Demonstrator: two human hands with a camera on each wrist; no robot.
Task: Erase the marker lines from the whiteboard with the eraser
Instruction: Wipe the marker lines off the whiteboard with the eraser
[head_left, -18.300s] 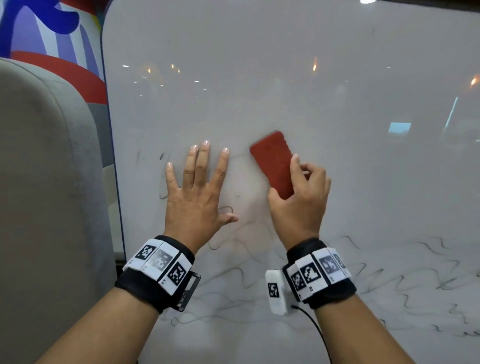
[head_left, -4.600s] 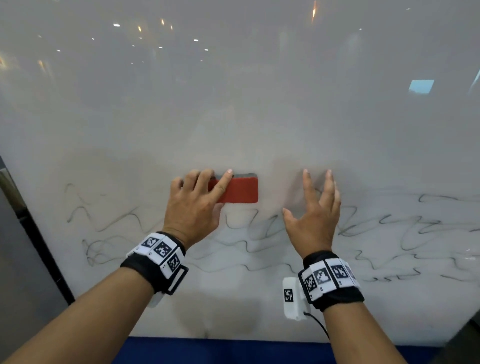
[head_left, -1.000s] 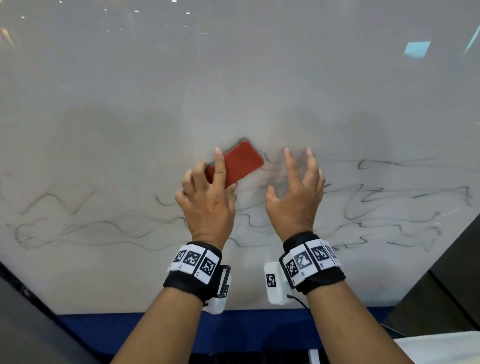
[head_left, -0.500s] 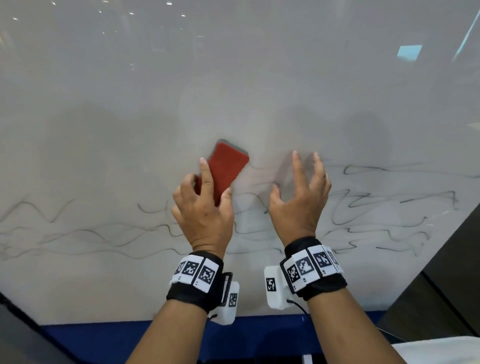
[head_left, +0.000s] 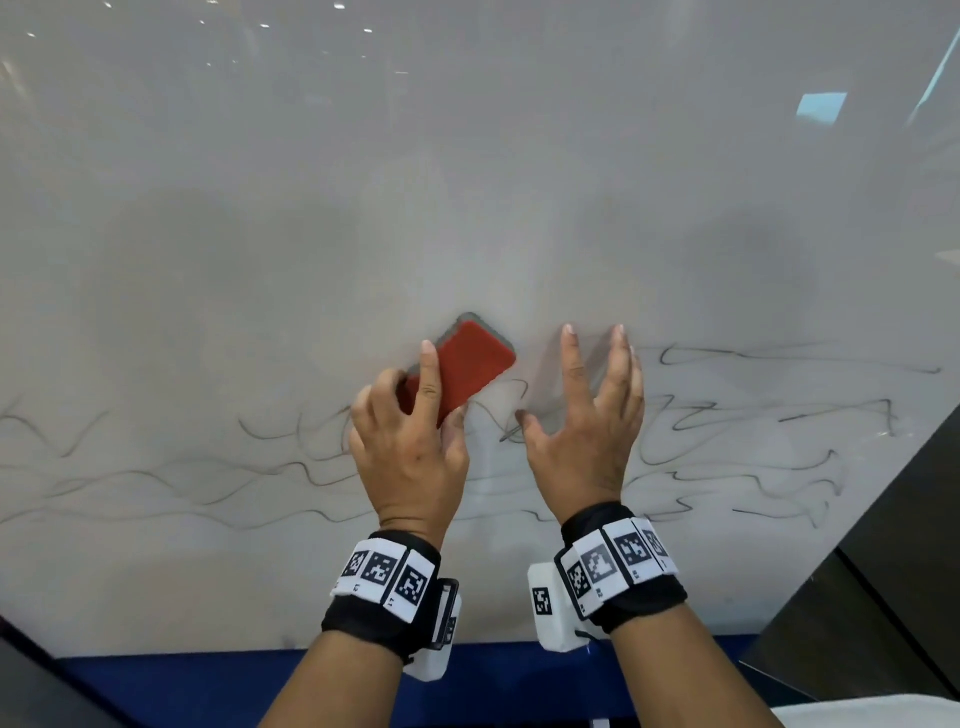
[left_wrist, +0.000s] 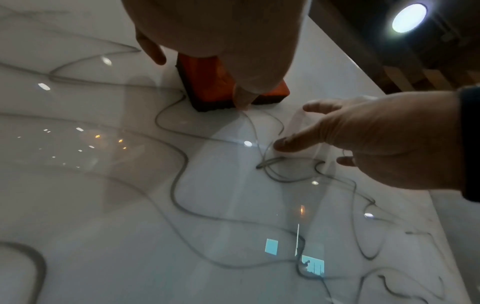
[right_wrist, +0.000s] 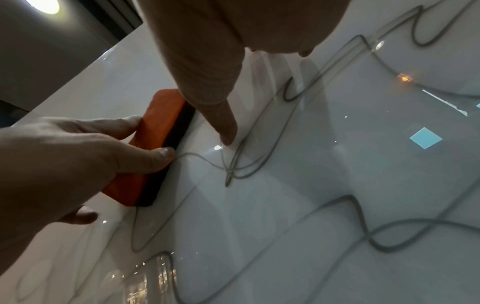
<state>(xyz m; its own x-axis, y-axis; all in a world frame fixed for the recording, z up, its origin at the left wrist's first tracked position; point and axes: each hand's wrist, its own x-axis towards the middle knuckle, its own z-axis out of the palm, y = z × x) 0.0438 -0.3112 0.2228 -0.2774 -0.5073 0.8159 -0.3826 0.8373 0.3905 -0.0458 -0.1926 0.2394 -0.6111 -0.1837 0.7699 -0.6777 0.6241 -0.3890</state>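
Note:
A red eraser (head_left: 470, 364) with a dark felt underside lies tilted against the whiteboard (head_left: 467, 182), its far end up and to the right. My left hand (head_left: 415, 441) grips its lower end, index finger along the red back and thumb on its side; the right wrist view shows the same eraser (right_wrist: 158, 131) and thumb. My right hand (head_left: 587, 426) is spread with straight fingers, fingertips on the board just right of the eraser. Wavy black marker lines (head_left: 727, 431) run across the board's lower part, fainter lines (head_left: 156, 483) to the left.
The board's upper part is wiped to a grey smear. A blue strip (head_left: 208, 686) runs below the board's bottom edge. A dark panel (head_left: 883, 571) stands at the lower right, with something white (head_left: 857, 714) at the bottom right corner.
My left hand has turned the eraser more to the right and slid it slightly right, closer to my right hand. My right hand stays spread on the board.

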